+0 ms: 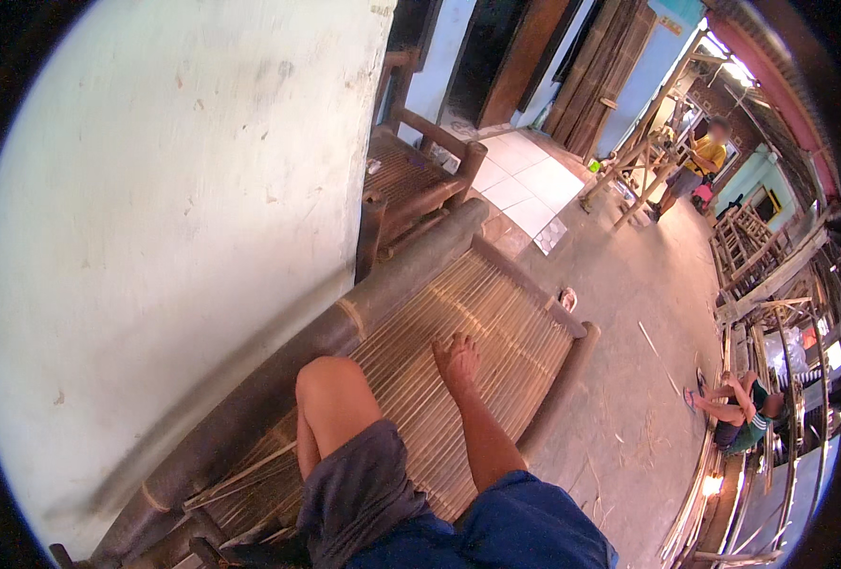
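1. Well, a big pale wall (174, 237) fills the left side, with little marks on it.
2. Next to the wall runs a thick, dark bamboo pole (264, 403). It makes one long edge of a bamboo bench (525, 356).
3. Beside that pole I see the person's bent knee (337, 391) and dark gray shorts (359, 484). The left hand is out of sight, so I cannot tell if it holds anything, or if the two hands are together or apart.
4. Behind the far end of the pole, near the wall, stands a low brown seat (406, 175).
5. The bench lies in the middle, right in front of the person. Its top is many thin, light brown strips, side by side.
6. The right hand (458, 360) is on these strips, palm down, fingers spread and not gripped around anything. Its arm comes out of a dark blue sleeve (530, 517).
7. Past the bench are shiny white tiles (520, 180).
8. To the right, a thin stick (659, 357) lies on the gray floor (620, 379).
9. Farther back, a person in a yellow top (710, 154) stands up.
10. At the far right, another person in green (749, 432) sits low, near long bamboo pieces.
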Demonstrator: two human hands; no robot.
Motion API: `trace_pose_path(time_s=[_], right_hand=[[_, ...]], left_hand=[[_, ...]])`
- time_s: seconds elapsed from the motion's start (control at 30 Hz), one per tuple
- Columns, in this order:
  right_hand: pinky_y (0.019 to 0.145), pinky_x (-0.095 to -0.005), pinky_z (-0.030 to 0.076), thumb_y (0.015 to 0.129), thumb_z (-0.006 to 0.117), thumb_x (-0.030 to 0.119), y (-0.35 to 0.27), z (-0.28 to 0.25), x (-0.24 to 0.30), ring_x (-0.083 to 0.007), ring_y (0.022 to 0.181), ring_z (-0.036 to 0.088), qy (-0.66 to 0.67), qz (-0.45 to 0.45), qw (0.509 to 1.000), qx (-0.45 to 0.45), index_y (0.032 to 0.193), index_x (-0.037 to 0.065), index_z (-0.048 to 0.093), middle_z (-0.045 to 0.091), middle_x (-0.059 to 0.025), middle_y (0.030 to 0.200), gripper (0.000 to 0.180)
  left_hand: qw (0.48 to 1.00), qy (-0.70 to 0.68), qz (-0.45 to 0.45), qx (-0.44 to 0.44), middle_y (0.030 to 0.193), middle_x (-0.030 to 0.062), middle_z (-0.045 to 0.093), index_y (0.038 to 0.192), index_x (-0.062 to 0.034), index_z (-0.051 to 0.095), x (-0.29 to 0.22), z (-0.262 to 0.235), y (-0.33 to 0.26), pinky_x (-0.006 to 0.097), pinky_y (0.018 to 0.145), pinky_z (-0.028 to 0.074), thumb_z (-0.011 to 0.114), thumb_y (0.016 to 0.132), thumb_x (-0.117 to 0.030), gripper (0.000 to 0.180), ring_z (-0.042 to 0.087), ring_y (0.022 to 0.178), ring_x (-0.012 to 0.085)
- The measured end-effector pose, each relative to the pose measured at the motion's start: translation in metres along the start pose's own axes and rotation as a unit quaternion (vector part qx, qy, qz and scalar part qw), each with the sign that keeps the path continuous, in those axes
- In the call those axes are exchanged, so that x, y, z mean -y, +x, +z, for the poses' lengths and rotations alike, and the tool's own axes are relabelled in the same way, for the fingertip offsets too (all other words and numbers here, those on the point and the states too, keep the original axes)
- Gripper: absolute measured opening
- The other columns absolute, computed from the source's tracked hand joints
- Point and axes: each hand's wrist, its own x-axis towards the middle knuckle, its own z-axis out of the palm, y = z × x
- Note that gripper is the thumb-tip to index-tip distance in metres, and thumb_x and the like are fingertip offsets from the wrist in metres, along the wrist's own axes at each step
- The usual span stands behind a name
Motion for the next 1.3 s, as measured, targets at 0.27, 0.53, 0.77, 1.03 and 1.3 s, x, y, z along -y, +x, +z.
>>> trace_pose_path(time_s=[0.27,0.53,0.77,1.03,1.3], right_hand=[[0.116,-0.0542,0.035,0.102,0.048,0.063,0.053,0.032,0.008,-0.0369,0.148,0.039,-0.109,0.114,0.984,0.086,0.157,0.006,0.038,0.039,-0.0188,0.162,0.081],[0.097,-0.0589,0.047,0.102,0.054,0.036,0.071,0.08,-0.056,-0.0407,0.115,0.063,-0.106,-0.037,0.993,-0.036,0.123,0.007,0.057,0.066,-0.0168,0.123,0.035],[0.059,-0.0396,0.054,0.104,0.059,0.029,0.044,0.03,-0.072,-0.0227,0.065,0.062,0.586,0.117,0.801,0.038,0.104,0.008,0.058,0.06,-0.0056,0.077,0.021],[0.06,-0.0296,0.049,0.102,0.065,0.026,0.005,-0.077,-0.066,-0.0093,0.058,0.047,0.566,0.105,0.812,0.098,0.096,0.011,0.058,0.045,0.0041,0.068,0.017],[0.065,-0.0292,0.045,0.101,0.066,0.021,0.021,-0.19,0.019,-0.012,0.061,0.05,0.353,-0.107,0.927,0.065,0.099,0.0,0.066,0.053,0.0007,0.068,0.021]], left_hand=[[0.999,0.01,-0.027,0.016,0.131,0.0256,0.064,0.133,0.0005,0.062,0.001,0.002,-0.001,0.048,0.099,0.048,0.061,0.102,-0.027,0.042,0.062,0.117,0.0404],[0.998,0.013,-0.043,0.032,0.13,0.0261,0.064,0.131,0.0017,0.063,0.039,0.0,-0.02,0.048,0.1,0.048,0.061,0.102,-0.027,0.041,0.062,0.117,0.0409],[0.997,0.002,-0.062,0.044,0.13,0.0264,0.064,0.128,0.0027,0.064,0.075,-0.002,-0.036,0.048,0.101,0.048,0.061,0.102,-0.027,0.04,0.062,0.117,0.0413],[0.996,-0.002,-0.074,0.054,0.129,0.0269,0.064,0.126,0.0039,0.065,0.096,0.0,-0.044,0.048,0.102,0.047,0.061,0.102,-0.027,0.039,0.061,0.117,0.0418],[0.997,-0.044,-0.06,0.029,0.129,0.0273,0.064,0.123,0.0051,0.067,0.046,-0.055,-0.045,0.048,0.103,0.047,0.06,0.102,-0.027,0.039,0.061,0.117,0.0423]])
